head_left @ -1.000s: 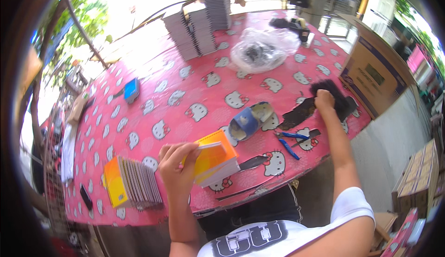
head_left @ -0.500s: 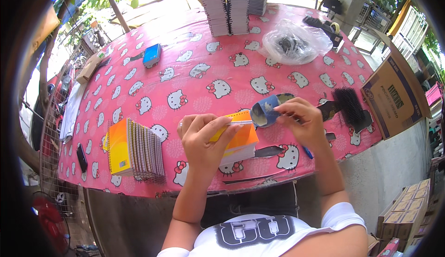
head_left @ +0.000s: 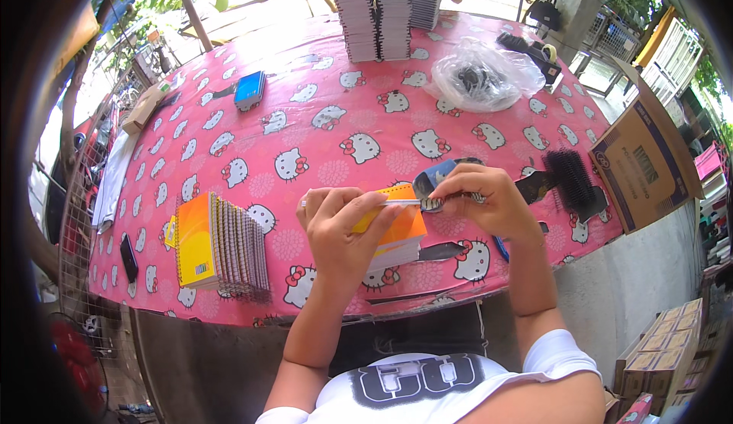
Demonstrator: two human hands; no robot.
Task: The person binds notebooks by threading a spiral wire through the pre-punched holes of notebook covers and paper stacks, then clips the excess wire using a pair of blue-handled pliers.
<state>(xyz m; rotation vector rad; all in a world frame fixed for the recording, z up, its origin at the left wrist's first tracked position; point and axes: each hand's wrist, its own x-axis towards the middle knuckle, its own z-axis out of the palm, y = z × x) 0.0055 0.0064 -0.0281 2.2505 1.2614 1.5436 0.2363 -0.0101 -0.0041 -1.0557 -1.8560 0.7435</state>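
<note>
My left hand (head_left: 340,221) pinches a thin white-edged pad of punched paper (head_left: 403,202) between thumb and fingers, above a stack of orange-and-yellow covered pads (head_left: 403,229). A row of small holes runs along the cover's far edge. At the pad's right end, my right hand (head_left: 489,199) is closed on a dark wire spiral coil (head_left: 466,194); its fingertips partly hide the coil. Right behind these fingers sits a blue cut-open container (head_left: 434,175). To the left stands a row of spiral-bound yellow-orange notebooks (head_left: 217,244).
Tall stacks of bound pads (head_left: 374,19) stand at the far edge, a person's hand beside them. A clear plastic bag (head_left: 485,76), black brush (head_left: 573,179), cardboard box (head_left: 645,164), blue notebook (head_left: 250,90) and phone (head_left: 129,257) surround the pink-covered table (head_left: 321,137).
My right hand has moved slightly down and left, closer to the pad's end, and the coil now shows in its fingers. My left hand keeps its pinch on the pad.
</note>
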